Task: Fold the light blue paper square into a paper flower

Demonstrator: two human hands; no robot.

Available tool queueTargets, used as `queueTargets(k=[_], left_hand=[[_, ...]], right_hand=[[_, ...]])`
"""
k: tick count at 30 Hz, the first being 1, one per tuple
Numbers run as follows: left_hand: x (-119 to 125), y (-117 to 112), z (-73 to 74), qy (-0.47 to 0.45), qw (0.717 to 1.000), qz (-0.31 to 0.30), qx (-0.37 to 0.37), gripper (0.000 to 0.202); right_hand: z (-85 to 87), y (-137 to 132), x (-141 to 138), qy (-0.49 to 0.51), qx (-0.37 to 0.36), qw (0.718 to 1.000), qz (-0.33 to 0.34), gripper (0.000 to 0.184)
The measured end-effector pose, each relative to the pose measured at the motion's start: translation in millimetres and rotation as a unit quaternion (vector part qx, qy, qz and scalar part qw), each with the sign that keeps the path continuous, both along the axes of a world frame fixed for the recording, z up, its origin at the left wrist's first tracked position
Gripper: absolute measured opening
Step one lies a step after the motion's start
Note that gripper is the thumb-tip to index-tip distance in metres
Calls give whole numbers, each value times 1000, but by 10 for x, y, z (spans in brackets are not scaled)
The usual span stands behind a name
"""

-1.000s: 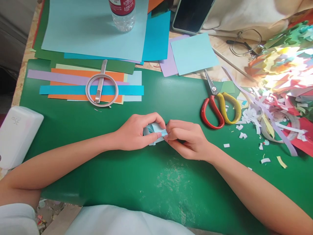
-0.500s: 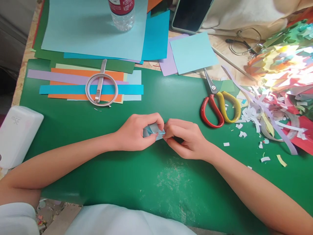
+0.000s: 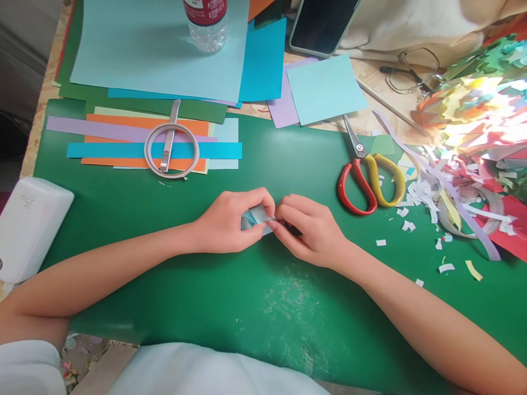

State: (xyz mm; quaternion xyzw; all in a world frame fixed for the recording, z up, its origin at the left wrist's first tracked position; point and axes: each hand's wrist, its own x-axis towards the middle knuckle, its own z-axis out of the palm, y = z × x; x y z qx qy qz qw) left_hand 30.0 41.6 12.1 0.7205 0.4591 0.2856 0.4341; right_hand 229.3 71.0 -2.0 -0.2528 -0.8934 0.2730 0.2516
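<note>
My left hand (image 3: 230, 222) and my right hand (image 3: 308, 230) meet over the middle of the green mat (image 3: 185, 274). Both pinch a small folded piece of light blue paper (image 3: 256, 216) between their fingertips. The left hand's fingers curl over the paper from above and its thumb lies beneath. At the paper's right edge, the right hand's fingers are pressed together. Most of the paper is hidden by the fingers.
Red and yellow scissors (image 3: 366, 175) lie to the right, beside a heap of paper scraps (image 3: 461, 164). Coloured paper strips (image 3: 135, 142) with a tape ring (image 3: 171, 151) lie at the back left. Also here: paper sheets (image 3: 156, 49), a bottle (image 3: 206, 22), a phone (image 3: 321, 24), a white box (image 3: 28, 225).
The right hand has shifted slightly left and its fingers have closed tighter on the paper. Less of the blue paper shows between the hands than a second ago.
</note>
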Motion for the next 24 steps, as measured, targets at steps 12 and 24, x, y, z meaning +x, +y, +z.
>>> queueTargets(k=[12, 24], left_hand=[[4, -1, -25, -4, 1000, -13, 10, 19], [0, 7, -9, -15, 1000, -16, -17, 16]], right_hand=[[12, 12, 9, -8, 15, 1000, 25, 20], [9, 33, 15, 16, -21, 999, 31, 23]])
